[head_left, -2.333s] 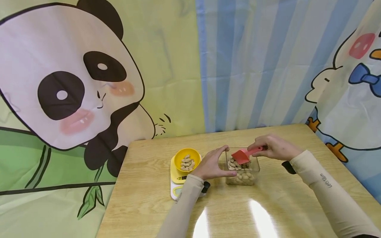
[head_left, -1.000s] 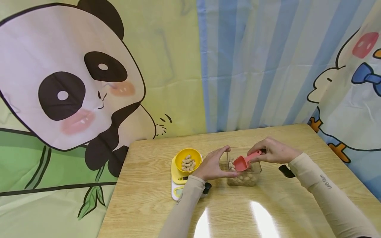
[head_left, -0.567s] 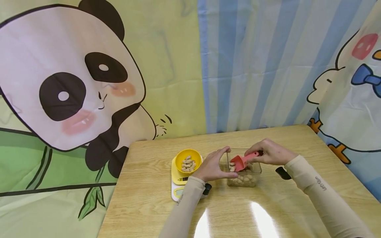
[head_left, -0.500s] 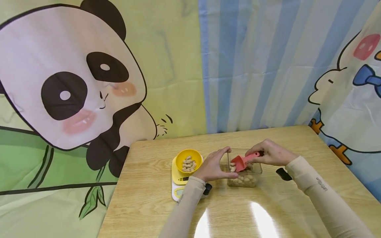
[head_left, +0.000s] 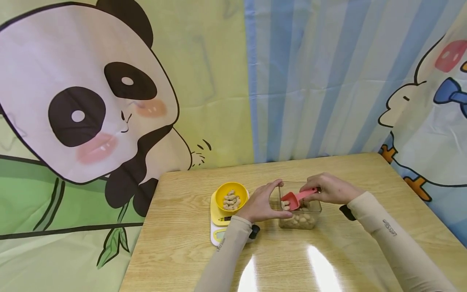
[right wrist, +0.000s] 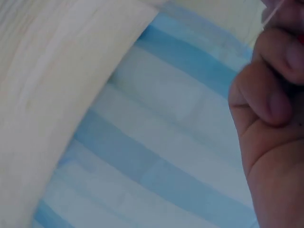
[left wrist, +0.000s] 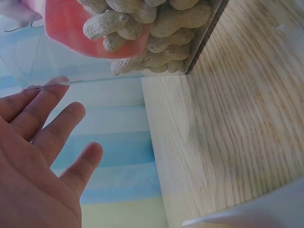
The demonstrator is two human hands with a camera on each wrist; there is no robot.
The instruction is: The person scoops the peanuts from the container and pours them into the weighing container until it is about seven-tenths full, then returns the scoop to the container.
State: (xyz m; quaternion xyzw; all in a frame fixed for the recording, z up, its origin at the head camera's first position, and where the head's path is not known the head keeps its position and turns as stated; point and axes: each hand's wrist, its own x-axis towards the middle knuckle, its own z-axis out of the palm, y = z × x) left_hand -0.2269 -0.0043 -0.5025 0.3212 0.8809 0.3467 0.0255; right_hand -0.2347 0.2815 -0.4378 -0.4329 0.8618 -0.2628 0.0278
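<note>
A clear rectangular container [head_left: 318, 209] of unshelled peanuts [head_left: 300, 222] stands on the table. My left hand [head_left: 257, 204] holds its left side, thumb along the front rim and fingers at the back corner. In the left wrist view, fingertips of that hand [left wrist: 40, 152] touch the transparent wall. My right hand [head_left: 331, 188] grips the handle of a pink scoop [head_left: 290, 200], whose bowl is down inside the container. Peanuts [left wrist: 107, 23] lie against the scoop [left wrist: 66, 31] in the left wrist view. Curled fingers of the right hand [right wrist: 270, 123] show in the right wrist view; the handle is mostly hidden.
Left of the container, a yellow bowl [head_left: 220, 198] with several peanuts sits on a yellow and white kitchen scale [head_left: 219, 219], partly covered by my left forearm. The wooden table [head_left: 175, 243] ends at a printed curtain [head_left: 219, 101] behind.
The scoop has gone from above the peanuts down into them and shifted slightly left toward the container's left wall. My left hand stays at the container; the yellow bowl has not moved.
</note>
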